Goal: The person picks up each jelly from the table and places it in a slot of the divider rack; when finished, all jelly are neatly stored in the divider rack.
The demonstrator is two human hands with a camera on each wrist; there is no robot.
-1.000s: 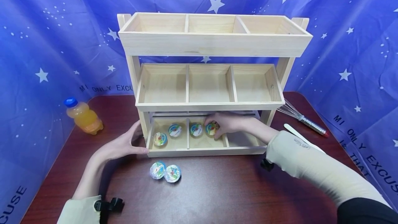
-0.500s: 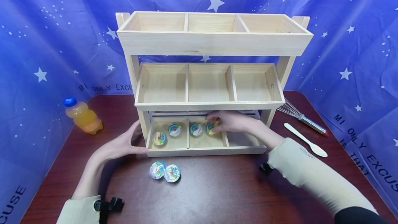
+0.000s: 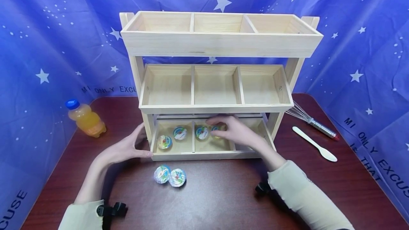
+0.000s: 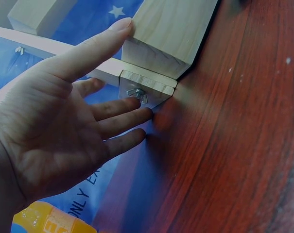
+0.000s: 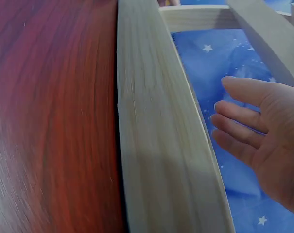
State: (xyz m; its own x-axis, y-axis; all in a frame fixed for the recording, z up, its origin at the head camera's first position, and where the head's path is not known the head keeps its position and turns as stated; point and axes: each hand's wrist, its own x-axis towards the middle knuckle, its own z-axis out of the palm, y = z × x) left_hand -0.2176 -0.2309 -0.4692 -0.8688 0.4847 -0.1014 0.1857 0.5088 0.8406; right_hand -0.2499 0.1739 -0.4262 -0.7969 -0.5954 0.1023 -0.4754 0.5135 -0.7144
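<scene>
A three-tier wooden rack (image 3: pixel 220 45) with divided trays stands on the table. My left hand (image 3: pixel 124 149) rests at the left end of its bottom tray (image 3: pixel 211 156); in the left wrist view the thumb is at the tray's front corner, the fingers spread near a wing nut (image 4: pixel 137 94). My right hand (image 3: pixel 238 130) is over the bottom tray's middle compartment, fingers extended, nothing held. It partly covers one small foil-lidded cup (image 3: pixel 216 132); a similar cup (image 3: pixel 202 133) sits to its left. Two more, a front cup (image 3: pixel 164 142) and a back cup (image 3: pixel 180 133), lie in the left compartment.
Two foil-lidded cups lie on the table before the rack, a left one (image 3: pixel 162 174) and a right one (image 3: pixel 177 178). An orange drink bottle (image 3: pixel 86 119) stands at left. To the right lie a whisk (image 3: pixel 314 122) and a pale spoon (image 3: pixel 314 144). A blue star-patterned curtain (image 3: pixel 41 45) hangs behind.
My right hand's fingers have come off the cup in the middle compartment, and its forearm has swung left and toward me, uncovering the spoon. The left hand has stayed put.
</scene>
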